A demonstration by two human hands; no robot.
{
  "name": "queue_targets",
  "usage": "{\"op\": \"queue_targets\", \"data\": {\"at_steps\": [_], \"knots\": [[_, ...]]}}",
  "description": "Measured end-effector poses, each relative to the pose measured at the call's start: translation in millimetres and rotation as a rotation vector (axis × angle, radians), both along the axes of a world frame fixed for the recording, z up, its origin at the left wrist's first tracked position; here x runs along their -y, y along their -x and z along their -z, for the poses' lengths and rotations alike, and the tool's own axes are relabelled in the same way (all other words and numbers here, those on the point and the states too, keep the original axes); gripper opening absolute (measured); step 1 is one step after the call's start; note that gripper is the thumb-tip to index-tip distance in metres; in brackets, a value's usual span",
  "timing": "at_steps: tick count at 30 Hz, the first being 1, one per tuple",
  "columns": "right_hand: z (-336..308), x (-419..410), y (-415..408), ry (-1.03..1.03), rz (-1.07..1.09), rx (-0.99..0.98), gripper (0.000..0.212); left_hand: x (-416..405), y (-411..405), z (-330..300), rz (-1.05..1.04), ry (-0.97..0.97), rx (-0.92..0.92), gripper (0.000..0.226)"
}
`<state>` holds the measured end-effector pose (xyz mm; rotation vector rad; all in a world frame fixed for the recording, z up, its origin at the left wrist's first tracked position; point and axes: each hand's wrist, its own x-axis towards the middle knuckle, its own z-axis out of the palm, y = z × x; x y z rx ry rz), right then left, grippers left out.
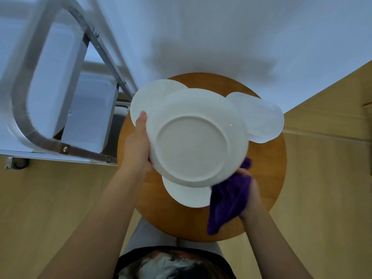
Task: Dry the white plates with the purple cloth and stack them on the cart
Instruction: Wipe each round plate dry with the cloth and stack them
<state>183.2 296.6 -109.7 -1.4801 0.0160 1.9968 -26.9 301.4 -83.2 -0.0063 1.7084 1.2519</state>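
White plate (193,146) between hands: left (136,146) gripping rim, right (251,190) with purple cloth (227,206).

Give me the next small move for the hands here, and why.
Probably sweep the purple cloth across the upturned underside of the held plate. The left hand grips its left rim, the right hand holds the cloth only at the lower-right edge, and three more plates wait on the round table.

My left hand (136,146) grips upturned white plate (196,137), my right hand (252,190) presses purple cloth (228,200) at its rim, round wooden table (267,178) beneath
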Motion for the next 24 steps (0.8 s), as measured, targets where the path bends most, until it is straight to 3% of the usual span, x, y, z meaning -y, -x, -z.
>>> {"op": "queue_targets", "data": {"at_steps": [1,3,5,6,7,9,11,13,20,24], "knots": [[-4,-2,-5,-0.071,0.123,0.021,0.006,1,5,1,-0.029,0.010,-0.030,0.031],[-15,-14,-19,-0.210,0.329,0.040,0.014,5,10,3,-0.073,0.039,-0.044,0.032],[-31,-23,-11,-0.399,0.269,0.108,0.018,7,7,3,-0.093,0.062,-0.020,0.035],[-35,-24,-1,-0.553,0.128,0.193,0.019,8,2,2,-0.079,0.070,-0.018,0.036],[-44,-21,15,-0.739,-0.090,0.398,0.028,7,-4,1,-0.069,0.074,-0.008,0.036],[-37,-9,39,-1.257,-0.600,0.917,0.067,5,-18,-3,-0.050,0.063,0.031,0.037],[-10,1,54,-1.524,-0.968,1.370,0.064,3,-27,-7,0.002,0.074,0.016,0.040],[1,9,64,-1.487,-1.016,1.456,0.067,3,-29,-7,0.042,0.055,-0.004,0.041],[-18,-13,84,-1.436,-0.691,1.560,0.063,17,-41,-9,-0.030,0.029,-0.129,0.040],[-19,-40,79,-1.383,-0.583,1.582,0.057,16,-42,-15,-0.118,0.021,-0.094,0.041]]}}
